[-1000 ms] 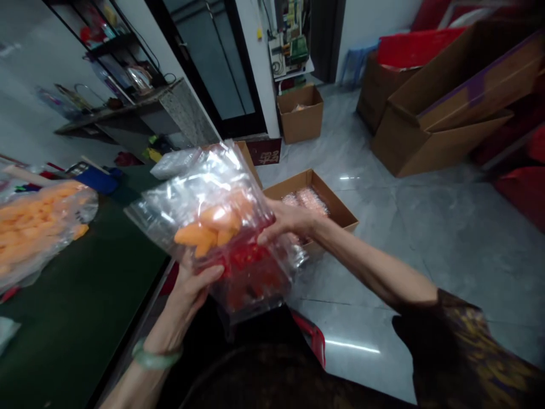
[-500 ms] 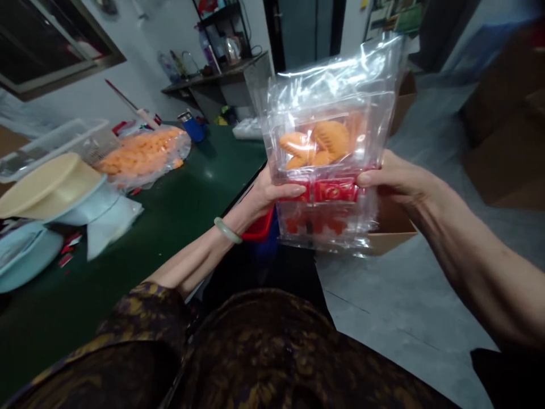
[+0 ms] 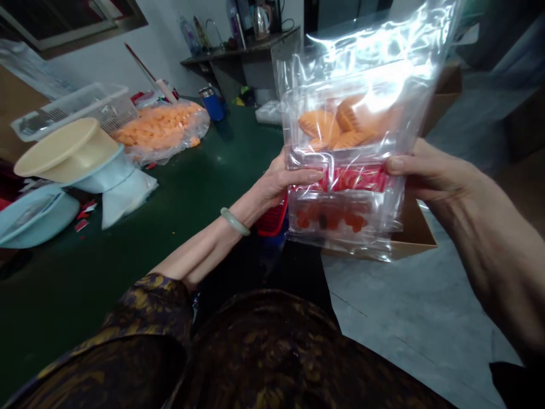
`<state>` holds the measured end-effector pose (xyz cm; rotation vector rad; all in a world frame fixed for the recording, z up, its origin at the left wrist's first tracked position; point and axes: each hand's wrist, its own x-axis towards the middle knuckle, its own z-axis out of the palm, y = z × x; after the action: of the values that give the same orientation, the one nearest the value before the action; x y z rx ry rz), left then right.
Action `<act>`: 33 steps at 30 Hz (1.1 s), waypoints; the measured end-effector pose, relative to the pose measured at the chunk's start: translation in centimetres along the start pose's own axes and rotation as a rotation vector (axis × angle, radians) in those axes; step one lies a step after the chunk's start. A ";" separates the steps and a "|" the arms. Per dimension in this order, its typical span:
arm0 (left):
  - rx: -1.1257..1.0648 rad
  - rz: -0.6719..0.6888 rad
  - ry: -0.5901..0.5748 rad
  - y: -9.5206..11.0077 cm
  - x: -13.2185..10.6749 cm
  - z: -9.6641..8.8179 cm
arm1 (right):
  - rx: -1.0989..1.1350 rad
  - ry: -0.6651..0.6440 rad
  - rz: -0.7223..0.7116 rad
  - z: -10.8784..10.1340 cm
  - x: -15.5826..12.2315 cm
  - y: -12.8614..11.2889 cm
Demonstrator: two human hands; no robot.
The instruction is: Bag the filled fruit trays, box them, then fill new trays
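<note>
Between my two hands is a clear plastic bag [image 3: 340, 204], held up in front of me. Orange ridged pieces [image 3: 319, 126] show in its upper part, red packets [image 3: 360, 177] across the middle, and darker orange-red shapes low down. My left hand [image 3: 281, 179] grips the left edge, thumb lying over a red packet and fingers behind. On the right edge, my right hand [image 3: 434, 170] pinches the bag with its thumb in front. Glare hides part of the upper contents. Whether several bags are stacked here I cannot tell.
An open cardboard box [image 3: 413, 238] stands on the floor behind the bag. At the table edge is a red basket [image 3: 272, 220]. The green table [image 3: 204, 187] carries a plastic bag of orange pieces [image 3: 164, 128], a blue flask [image 3: 212, 104], a cream basin [image 3: 59, 149] and a light-blue basin [image 3: 40, 218].
The view has shifted, so the table and its things sit farther right and higher. The bag stays in both hands, appears farther right, and shows stronger glare on its upper part.
</note>
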<state>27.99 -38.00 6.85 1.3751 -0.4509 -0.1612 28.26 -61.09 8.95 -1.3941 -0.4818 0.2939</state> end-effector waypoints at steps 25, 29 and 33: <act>-0.213 0.256 -0.025 1.0 -3.1 -4.2 | -0.242 -0.198 -0.002 7.0 2.6 -5.2; -0.191 0.254 -0.005 1.2 -3.8 -6.4 | -0.210 -0.276 -0.026 8.2 4.3 -4.5; -0.207 0.240 0.000 0.7 -4.2 -7.4 | -0.196 -0.294 0.014 8.8 4.9 -3.9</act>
<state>27.02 -29.57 5.66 1.1091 -0.5791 -0.0107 27.90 -51.76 14.48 -1.5534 -0.7589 0.4768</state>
